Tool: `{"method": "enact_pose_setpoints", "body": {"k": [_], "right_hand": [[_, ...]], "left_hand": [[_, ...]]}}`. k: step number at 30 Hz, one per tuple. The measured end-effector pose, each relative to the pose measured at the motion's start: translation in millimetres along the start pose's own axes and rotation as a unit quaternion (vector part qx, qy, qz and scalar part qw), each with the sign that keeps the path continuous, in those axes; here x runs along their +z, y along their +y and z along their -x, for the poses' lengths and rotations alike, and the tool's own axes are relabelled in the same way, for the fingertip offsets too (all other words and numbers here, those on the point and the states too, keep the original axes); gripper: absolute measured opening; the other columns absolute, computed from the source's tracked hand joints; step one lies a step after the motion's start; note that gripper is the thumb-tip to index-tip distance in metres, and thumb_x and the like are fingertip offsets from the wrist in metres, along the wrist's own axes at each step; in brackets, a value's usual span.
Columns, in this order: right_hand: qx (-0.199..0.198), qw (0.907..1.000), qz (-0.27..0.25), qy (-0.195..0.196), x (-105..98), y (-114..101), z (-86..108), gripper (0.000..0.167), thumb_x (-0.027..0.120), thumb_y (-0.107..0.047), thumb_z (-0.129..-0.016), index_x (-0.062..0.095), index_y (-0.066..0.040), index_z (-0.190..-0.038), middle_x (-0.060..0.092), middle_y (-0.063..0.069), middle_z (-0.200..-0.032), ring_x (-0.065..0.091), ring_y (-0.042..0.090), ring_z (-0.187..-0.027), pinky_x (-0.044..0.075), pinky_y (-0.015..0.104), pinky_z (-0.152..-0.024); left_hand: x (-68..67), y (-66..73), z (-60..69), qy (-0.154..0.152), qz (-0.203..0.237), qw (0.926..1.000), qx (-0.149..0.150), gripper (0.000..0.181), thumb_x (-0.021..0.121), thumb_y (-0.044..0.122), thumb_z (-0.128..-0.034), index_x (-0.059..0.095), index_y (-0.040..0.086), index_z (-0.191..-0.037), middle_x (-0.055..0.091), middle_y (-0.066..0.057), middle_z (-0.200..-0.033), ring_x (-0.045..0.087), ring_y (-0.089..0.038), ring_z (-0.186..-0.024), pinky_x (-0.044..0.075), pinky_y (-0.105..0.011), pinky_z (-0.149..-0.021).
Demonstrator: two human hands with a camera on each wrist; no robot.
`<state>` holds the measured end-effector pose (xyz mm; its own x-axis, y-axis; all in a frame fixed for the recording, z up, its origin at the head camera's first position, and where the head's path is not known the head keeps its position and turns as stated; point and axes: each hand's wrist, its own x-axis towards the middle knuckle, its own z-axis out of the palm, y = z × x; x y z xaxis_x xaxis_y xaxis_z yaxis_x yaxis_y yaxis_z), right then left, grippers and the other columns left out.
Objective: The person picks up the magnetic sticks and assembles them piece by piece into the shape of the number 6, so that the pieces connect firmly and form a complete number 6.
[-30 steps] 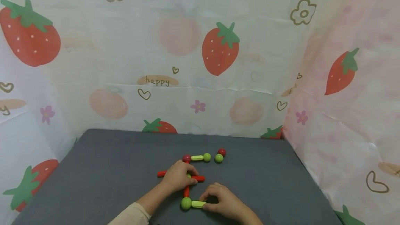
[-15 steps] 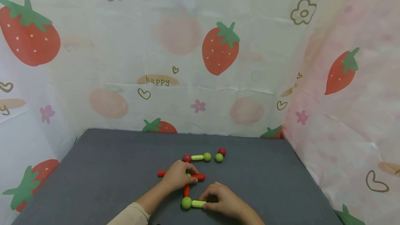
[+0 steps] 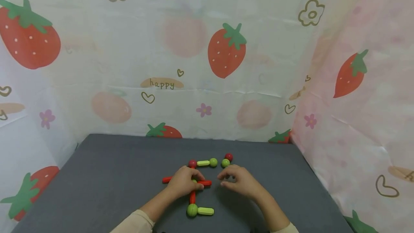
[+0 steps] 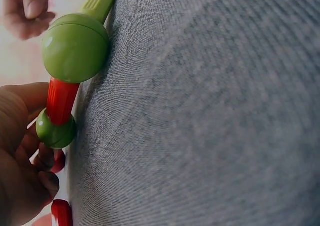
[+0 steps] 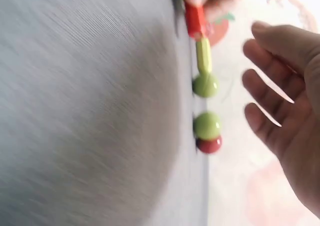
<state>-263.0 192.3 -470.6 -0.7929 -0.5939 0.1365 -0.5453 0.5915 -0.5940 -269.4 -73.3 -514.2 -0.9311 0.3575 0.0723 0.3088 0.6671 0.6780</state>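
Right hand [image 3: 240, 181] off near yellow stick [image 3: 206, 211] — fingers apart — left hand [image 3: 183, 182] still grips middle ball [image 4: 56, 134]

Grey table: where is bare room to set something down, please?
Bare: the table between its left edge and the leftmost red rod; also from the right hand to the right edge. Crowded: the middle, where the left hand holds the red rods.

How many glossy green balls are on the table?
4: nearest ball, touching a red rod; middle ball, partly hidden by the left hand; far ball, ending a yellow-green rod; right ball, beside a red ball. More may be hidden.
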Motion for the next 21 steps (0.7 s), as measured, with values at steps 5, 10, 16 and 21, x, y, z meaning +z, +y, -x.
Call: {"method": "enact_pose_setpoints", "body": {"k": [5, 10, 16, 21], "right_hand": [[0.026, 0.9966, 0.035, 0.07, -15, 14, -15.7, 0.023, 0.078, -0.015, -0.092, 0.074, -0.024, -0.113, 0.068, -0.008, -0.113, 0.061, 0.019, -0.104, 0.05, 0.043, -0.088], [0.042, 0.9948, 0.037, 0.085, -20, 30, -30.2, 0.029, 0.077, -0.009, -0.092, 0.072, -0.011, -0.121, 0.069, 0.004, -0.117, 0.061, 0.032, -0.107, 0.049, 0.047, -0.088], [0.085, 0.9918, 0.013, 0.095, -13, 48, -38.8, 0.033, 0.079, -0.008, -0.09, 0.072, -0.013, -0.122, 0.069, 0.002, -0.118, 0.06, 0.028, -0.105, 0.049, 0.044, -0.084], [0.099, 0.9899, 0.002, 0.101, -3, 58, -42.1, 0.038, 0.08, -0.007, -0.088, 0.071, -0.012, -0.125, 0.069, 0.002, -0.117, 0.061, 0.024, -0.101, 0.048, 0.043, -0.082]], "left_hand": [[-0.5, -0.6, -0.5, 0.001, 0.009, 1.0, -0.002, 0.015, 0.088, 0.031, -0.0813, 0.079, 0.031, -0.093, 0.07, 0.017, -0.088, 0.058, -0.013, -0.091, 0.05, -0.035, -0.079], [0.1, -1.0, -0.7, -0.002, 0.012, 0.9999, -0.004, 0.015, 0.088, 0.03, -0.0814, 0.079, 0.031, -0.094, 0.071, 0.017, -0.089, 0.06, -0.011, -0.09, 0.051, -0.034, -0.079], [-0.6, 0.4, 1.0, -0.01, 0.025, 0.9996, -0.006, 0.016, 0.088, 0.029, -0.0811, 0.08, 0.028, -0.094, 0.072, 0.014, -0.09, 0.062, -0.009, -0.085, 0.051, -0.034, -0.077], [-2.0, 0.8, 1.0, -0.013, 0.026, 0.9995, -0.007, 0.015, 0.088, 0.029, -0.0815, 0.08, 0.029, -0.094, 0.072, 0.015, -0.089, 0.062, -0.01, -0.087, 0.052, -0.034, -0.077]]}}
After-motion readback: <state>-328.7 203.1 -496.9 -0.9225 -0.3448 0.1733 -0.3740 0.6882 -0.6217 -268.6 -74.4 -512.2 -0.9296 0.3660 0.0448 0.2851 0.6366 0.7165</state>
